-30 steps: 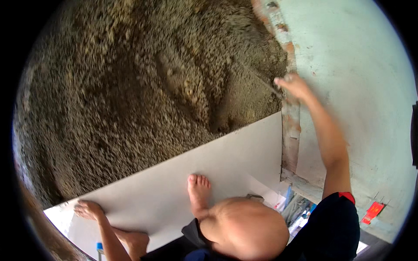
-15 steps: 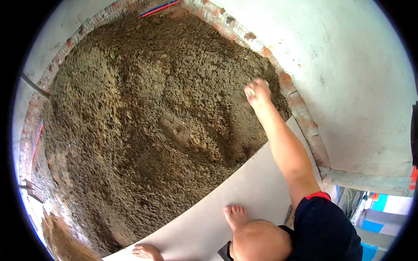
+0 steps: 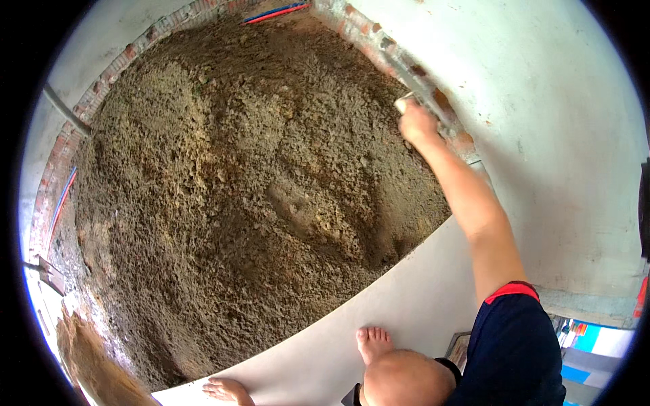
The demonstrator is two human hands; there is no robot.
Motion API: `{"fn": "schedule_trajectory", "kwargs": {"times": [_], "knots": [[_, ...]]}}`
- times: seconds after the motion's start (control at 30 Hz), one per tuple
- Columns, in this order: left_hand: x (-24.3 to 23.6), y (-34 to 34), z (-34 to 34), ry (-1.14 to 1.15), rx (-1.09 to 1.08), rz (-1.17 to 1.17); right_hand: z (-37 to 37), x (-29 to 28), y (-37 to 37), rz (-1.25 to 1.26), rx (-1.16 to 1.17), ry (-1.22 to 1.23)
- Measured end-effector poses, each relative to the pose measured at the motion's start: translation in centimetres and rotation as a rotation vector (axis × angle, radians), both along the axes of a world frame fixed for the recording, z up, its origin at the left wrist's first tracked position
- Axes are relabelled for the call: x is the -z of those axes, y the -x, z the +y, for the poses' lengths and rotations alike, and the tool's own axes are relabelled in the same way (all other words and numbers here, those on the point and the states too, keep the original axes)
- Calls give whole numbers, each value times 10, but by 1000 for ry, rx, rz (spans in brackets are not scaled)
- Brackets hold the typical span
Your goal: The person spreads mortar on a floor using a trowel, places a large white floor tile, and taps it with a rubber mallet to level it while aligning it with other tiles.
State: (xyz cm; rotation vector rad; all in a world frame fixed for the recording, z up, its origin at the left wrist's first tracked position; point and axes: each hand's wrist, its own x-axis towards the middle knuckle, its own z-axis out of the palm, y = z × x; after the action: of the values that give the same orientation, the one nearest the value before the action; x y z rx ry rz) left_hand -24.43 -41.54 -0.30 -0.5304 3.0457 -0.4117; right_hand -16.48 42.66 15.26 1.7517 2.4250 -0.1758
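My right hand (image 3: 418, 122) grips the pale handle of a flat metal trowel (image 3: 414, 76), whose long blade lies along the right edge of a mound of damp grey-brown mortar (image 3: 203, 189), by a strip of exposed brick (image 3: 362, 27). My left hand (image 3: 225, 390) is low in view, fingers stretched out on a large pale tile (image 3: 325, 338) that borders the mortar, palm down near its edge. My bare foot (image 3: 372, 342) and bent knee are on or over the tile to the right of that hand.
Plastered walls (image 3: 555, 101) with a brick base curve round the mortar. Red and blue pipes (image 3: 274, 15) lie at the back, more on the left. A grey pipe (image 3: 64, 108), a shovel (image 3: 53, 277) and sandy brown material (image 3: 91, 352) are at the left; assorted items sit at bottom right.
The view has widened toward the back walls. My right hand has moved with the trowel from low on the right edge, over the mortar, to farther up beside the brick. My left hand stays on the tile.
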Motion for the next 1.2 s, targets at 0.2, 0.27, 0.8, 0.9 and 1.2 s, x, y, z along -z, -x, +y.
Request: {"fn": "schedule_trajectory", "kwargs": {"times": [0.2,0.27,0.8,0.9,1.2], "knots": [[-5,5,-4,-167,-214,-41,36,30,-49,-455,-138,88],[-7,1,0,-195,-231,-49,19,36,-84,-502,-154,128],[0,7,-7,-103,-151,-86,-126,54,-189,797,577,563],[-11,12,-11,-83,-152,-132,-165,38,-121,745,482,624],[-13,14,-8,-140,-184,-78,-190,-15,-197,898,541,843]]}}
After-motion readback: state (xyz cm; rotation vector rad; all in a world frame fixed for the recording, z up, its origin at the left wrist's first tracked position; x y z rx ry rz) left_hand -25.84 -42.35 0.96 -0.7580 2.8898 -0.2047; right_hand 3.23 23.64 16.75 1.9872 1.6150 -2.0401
